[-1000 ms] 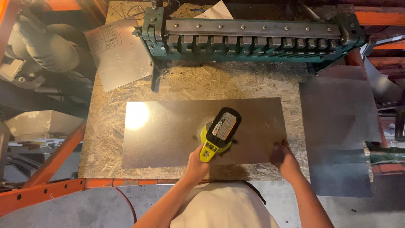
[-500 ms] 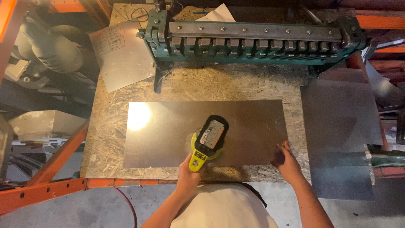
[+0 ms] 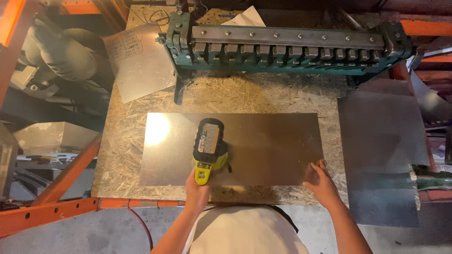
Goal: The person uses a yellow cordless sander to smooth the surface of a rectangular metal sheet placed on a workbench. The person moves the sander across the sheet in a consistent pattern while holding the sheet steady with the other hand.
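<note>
On metal sheet (image 3: pixel 263 146): left hand (image 3: pixel 197 186) grips sander (image 3: pixel 209 146), long axis pointing away; right hand (image 3: pixel 320 181) flat, pinning sheet edge.

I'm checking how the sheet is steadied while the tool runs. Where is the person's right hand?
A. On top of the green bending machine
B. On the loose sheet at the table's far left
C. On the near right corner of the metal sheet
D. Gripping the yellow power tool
C: the right hand presses on the near right corner of the metal sheet, while the left hand holds the yellow power tool.
</note>
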